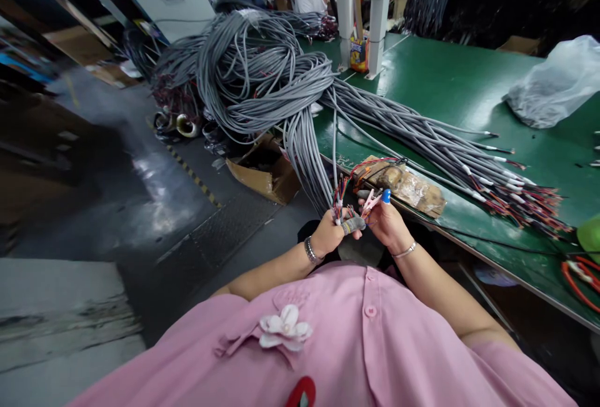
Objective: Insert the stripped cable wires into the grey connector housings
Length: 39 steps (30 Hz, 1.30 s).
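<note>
In the head view my left hand (329, 233) is closed round the ends of several grey cables (309, 160). Their stripped coloured wires (341, 194) stick up above the fist, and a grey cover wraps the thumb. Close beside it on the right, my right hand (391, 227) pinches a small pale pink, clip-like thing (370, 204) against the wire ends. Its exact kind is too small to make out. Blue covers the right thumb tip (386, 196). Some of the fingers and the wires between both hands are hidden.
A large coil of grey cable (262, 82) lies on the green table (445, 75), with a long bundle (422, 138) of stripped ends to the right. A taped brown block (412, 188) sits at the table's edge. There is a plastic bag (557, 82) at right and a cardboard box (262, 172) below.
</note>
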Each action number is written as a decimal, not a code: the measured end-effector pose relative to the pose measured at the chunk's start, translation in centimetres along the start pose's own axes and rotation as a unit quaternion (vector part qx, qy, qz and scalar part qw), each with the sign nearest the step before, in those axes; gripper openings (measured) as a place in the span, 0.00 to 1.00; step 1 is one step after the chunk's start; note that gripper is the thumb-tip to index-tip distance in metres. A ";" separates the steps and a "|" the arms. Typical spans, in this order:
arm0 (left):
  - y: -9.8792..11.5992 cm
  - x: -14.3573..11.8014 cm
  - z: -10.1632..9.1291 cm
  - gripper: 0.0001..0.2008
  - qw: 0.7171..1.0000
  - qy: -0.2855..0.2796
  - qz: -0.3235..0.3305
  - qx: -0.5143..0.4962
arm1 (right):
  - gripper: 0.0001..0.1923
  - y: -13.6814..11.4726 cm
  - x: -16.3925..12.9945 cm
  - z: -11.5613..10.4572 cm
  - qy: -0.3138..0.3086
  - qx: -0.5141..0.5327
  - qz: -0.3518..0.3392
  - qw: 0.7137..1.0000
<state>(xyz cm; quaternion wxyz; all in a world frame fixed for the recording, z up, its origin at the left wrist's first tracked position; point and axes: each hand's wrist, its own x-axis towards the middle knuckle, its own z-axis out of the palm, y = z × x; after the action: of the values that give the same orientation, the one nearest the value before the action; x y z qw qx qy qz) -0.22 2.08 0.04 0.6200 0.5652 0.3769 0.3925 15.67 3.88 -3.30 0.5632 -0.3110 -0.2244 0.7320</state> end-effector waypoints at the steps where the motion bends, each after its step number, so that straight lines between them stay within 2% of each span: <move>1: -0.1 0.0 0.0 0.17 1.000 0.001 -0.002 0.000 | 0.24 0.0 0.1 0.2 0.005 0.008 0.001 1.000; 8: -0.6 0.1 0.0 0.17 1.000 0.008 -0.006 0.015 | 0.23 0.2 0.3 0.6 0.064 0.027 -0.017 0.997; 13: -0.4 0.1 0.1 0.17 1.000 0.013 -0.010 0.015 | 0.25 0.2 0.1 0.4 0.031 0.012 -0.008 0.999; 18: 0.0 -0.6 -0.1 0.17 1.000 0.022 0.006 0.013 | 0.30 -0.8 -0.6 0.5 -0.011 0.036 0.038 0.999; 21: 0.1 -1.1 -0.2 0.17 0.999 0.038 0.021 0.020 | 0.24 -1.3 -0.9 0.7 -0.014 0.035 0.037 0.999; 24: 0.1 -1.2 0.0 0.17 0.998 0.051 0.019 0.034 | 0.19 -1.4 -1.1 0.7 0.006 0.001 0.002 1.000; 28: 0.0 -0.8 0.2 0.16 0.997 0.064 0.017 0.038 | 0.19 -1.0 -1.0 0.5 0.013 -0.023 -0.026 0.999; 33: -0.3 -0.4 0.2 0.16 0.997 0.066 0.023 0.020 | 0.19 -1.0 -0.7 0.3 -0.001 0.017 0.012 1.000; 39: -0.7 -0.3 0.3 0.17 0.997 0.066 0.004 0.034 | 0.16 -0.8 -0.1 0.7 0.052 0.065 0.004 0.997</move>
<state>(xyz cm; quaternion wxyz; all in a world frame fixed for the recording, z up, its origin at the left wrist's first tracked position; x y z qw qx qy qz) -0.04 1.64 -0.64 0.5727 0.5602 0.4280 0.4184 15.75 4.00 -2.19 0.5903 -0.3128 -0.1454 0.7298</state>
